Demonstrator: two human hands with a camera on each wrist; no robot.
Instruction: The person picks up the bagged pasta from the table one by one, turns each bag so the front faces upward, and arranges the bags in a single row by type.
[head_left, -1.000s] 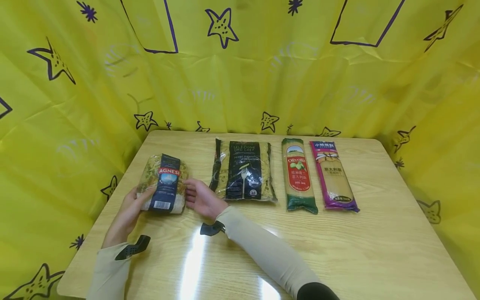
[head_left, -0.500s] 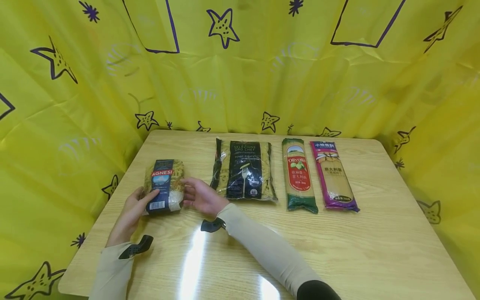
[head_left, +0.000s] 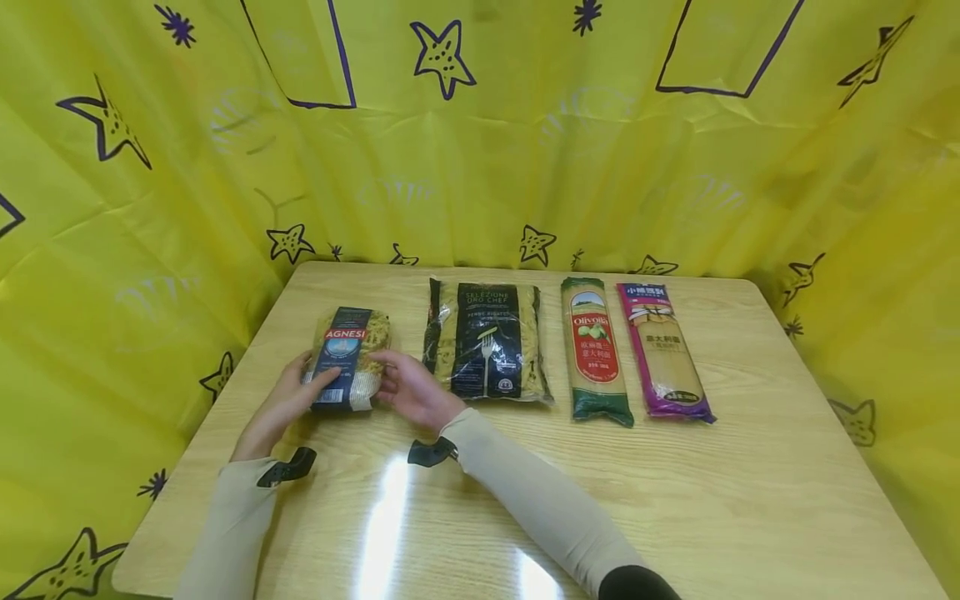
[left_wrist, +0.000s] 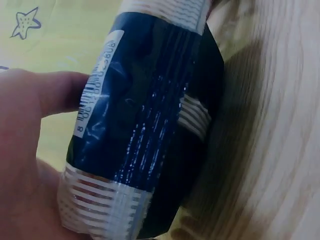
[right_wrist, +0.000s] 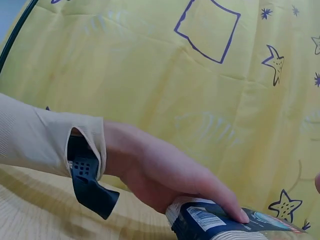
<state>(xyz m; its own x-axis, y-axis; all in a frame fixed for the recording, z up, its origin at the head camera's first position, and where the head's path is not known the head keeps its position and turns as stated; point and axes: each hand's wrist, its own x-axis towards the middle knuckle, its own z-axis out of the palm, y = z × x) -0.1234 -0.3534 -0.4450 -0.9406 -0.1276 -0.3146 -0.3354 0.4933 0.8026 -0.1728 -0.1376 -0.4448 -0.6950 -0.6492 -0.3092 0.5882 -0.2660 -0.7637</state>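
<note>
A bag of Agnesi pasta (head_left: 345, 358), with a dark blue label and clear sides, is at the table's left between both hands. My left hand (head_left: 288, 400) grips its lower left corner, thumb on the front near the barcode, as the right wrist view also shows. On the opposite edge my right hand (head_left: 416, 392) holds the bag, its fingertips along the side. The left wrist view shows the bag's blue bottom end (left_wrist: 145, 100) close up, with the table beyond it. My right hand's fingers are partly hidden.
To the right on the wooden table (head_left: 765, 500) lie a large black-labelled penne bag (head_left: 487, 342), a green and red Olivoilà spaghetti pack (head_left: 596, 350) and a purple-edged spaghetti pack (head_left: 666, 354). A yellow curtain (head_left: 480, 167) hangs behind the table.
The Agnesi bag has shifted to the right, first turning and dipping slightly. My left hand has moved right with it, while my right hand has stayed nearly in place at the bag's edge.
</note>
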